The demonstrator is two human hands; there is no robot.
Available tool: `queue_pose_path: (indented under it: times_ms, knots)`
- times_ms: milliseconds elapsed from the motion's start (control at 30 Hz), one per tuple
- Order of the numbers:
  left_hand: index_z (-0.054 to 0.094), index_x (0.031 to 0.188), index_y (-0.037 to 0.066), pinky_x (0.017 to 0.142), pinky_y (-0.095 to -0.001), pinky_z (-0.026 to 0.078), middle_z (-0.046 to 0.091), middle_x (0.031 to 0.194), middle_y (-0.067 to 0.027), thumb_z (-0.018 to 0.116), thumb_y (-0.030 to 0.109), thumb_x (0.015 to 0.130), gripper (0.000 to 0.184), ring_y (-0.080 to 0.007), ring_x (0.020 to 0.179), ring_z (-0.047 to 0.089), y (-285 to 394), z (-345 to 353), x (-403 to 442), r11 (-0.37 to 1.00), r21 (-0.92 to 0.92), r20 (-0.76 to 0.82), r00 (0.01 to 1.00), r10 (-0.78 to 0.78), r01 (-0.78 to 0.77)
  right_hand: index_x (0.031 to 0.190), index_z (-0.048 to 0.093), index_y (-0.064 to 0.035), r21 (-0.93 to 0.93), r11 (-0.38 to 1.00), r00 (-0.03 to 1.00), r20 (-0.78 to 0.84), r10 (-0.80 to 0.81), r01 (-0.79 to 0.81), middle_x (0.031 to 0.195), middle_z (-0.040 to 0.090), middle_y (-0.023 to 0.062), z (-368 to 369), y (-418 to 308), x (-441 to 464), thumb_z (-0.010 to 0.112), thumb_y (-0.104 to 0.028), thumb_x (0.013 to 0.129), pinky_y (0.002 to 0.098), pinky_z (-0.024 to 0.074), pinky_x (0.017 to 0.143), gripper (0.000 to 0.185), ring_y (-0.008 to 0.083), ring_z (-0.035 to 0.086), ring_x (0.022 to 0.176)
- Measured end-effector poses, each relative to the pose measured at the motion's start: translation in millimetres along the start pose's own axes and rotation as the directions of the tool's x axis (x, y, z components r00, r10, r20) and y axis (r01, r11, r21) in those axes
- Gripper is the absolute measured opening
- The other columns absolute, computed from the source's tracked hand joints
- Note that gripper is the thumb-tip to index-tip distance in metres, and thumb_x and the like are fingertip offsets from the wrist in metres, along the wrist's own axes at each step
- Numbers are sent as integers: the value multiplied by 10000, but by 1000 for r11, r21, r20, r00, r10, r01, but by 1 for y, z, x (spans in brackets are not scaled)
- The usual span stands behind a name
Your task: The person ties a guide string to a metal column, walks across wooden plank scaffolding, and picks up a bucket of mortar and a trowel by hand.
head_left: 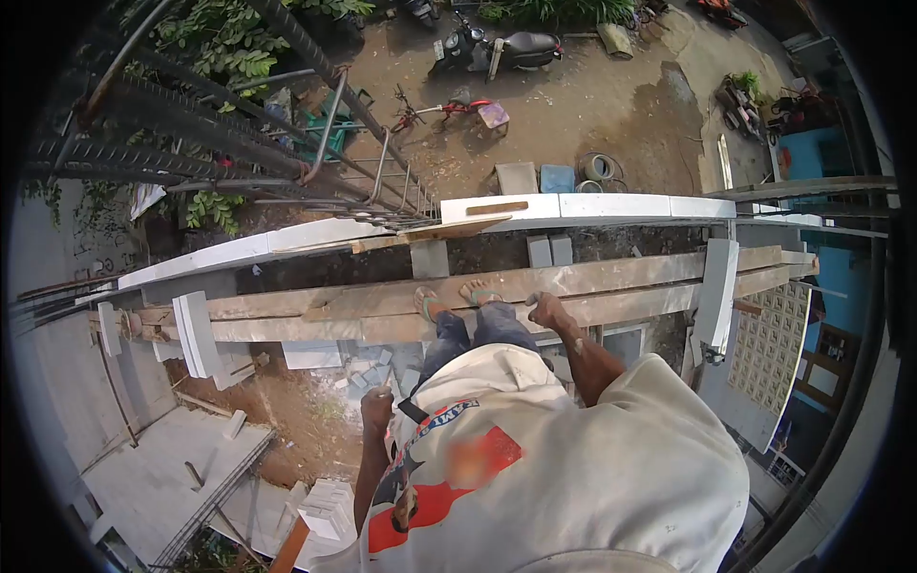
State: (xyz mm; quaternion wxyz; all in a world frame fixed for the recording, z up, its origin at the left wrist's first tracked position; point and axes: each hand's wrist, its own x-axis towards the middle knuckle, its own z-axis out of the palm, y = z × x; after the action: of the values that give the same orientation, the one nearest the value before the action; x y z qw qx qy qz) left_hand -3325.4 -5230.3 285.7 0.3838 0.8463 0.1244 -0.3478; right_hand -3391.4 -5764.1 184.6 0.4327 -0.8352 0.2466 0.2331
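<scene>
My left hand (377, 407) hangs beside my hip with its fingers curled in, and I see nothing in it. A dark strip (413, 411) lies against my shirt next to it. My right hand (547, 311) is held out above the planks, loosely closed, with no object showing between the fingers. Both feet, in sandals (425, 302), stand on the long wooden planks (611, 286). Just beyond them runs a wall of white blocks (611, 207), with a small wooden piece (497, 208) on its top.
White blocks stand upright at the planks' right (718, 291) and left ends. Steel rebar (315, 162) rises at the upper left. Far below are a ground with broken block pieces (368, 374), a parked motorbike (501, 50) and a red bicycle (444, 110).
</scene>
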Motion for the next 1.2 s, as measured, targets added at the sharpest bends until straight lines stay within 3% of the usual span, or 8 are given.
queue_pose_path:
  times_ms: [333,433,633,700,833,1033,1067,1200]
  knots:
    - [668,1047,-41,713,-350,532,696,845,-165,666,96,706,367,-267,805,693,45,14,11,992,114,-144,987,78,-61,1243,522,-62,134,988,967,252,41,-77,766,650,135,33,90,-11,639,-277,828,509,478,781,481,318,632,840]
    - [642,1075,-17,693,-332,515,650,854,-94,636,47,748,334,-229,806,631,-7,22,23,967,161,-67,975,212,-199,1292,480,-82,716,70,696,644,316,-695,955,695,171,18,78,1,507,-316,929,610,396,923,433,350,601,970]
    - [729,944,32,844,-381,545,724,986,-163,628,201,805,241,-304,941,689,12,32,3,989,71,-107,985,135,-128,1148,516,115,895,293,870,414,-266,-336,715,564,172,13,147,71,608,-173,890,487,491,569,397,338,583,615]
    - [730,1000,25,869,-394,539,726,1011,-197,625,226,817,292,-322,960,696,-7,44,5,1000,6,-134,991,0,1,1084,534,168,647,581,856,479,196,-495,737,585,182,-45,11,39,592,-147,904,521,565,595,367,372,640,649]
    - [721,1070,-3,852,-389,540,723,1011,-231,617,181,791,351,-334,954,700,-35,66,6,995,-53,-225,970,-90,80,922,689,91,85,990,911,406,69,-113,688,669,159,-75,-78,39,524,-9,865,341,464,388,201,232,556,426]
    - [740,941,3,906,-462,531,709,1027,-251,644,249,787,305,-391,1026,678,-50,94,0,978,-28,-258,944,-205,205,871,761,4,-31,739,604,600,-525,673,708,697,86,-68,-89,105,625,-102,809,305,434,478,183,151,588,556]
    - [740,941,3,906,-462,531,709,1027,-251,644,249,787,305,-391,1026,678,-56,104,0,974,-69,-281,932,-227,217,890,761,5,-16,980,815,557,-157,200,660,658,63,-68,-120,88,695,-203,844,273,416,436,222,114,551,498]
    - [741,849,28,836,-468,541,706,938,-238,624,294,788,297,-402,925,680,-73,141,9,967,-100,-411,875,-255,235,913,740,22,94,863,612,667,-425,497,704,644,44,-51,-133,120,673,-363,892,274,407,444,392,106,552,528]
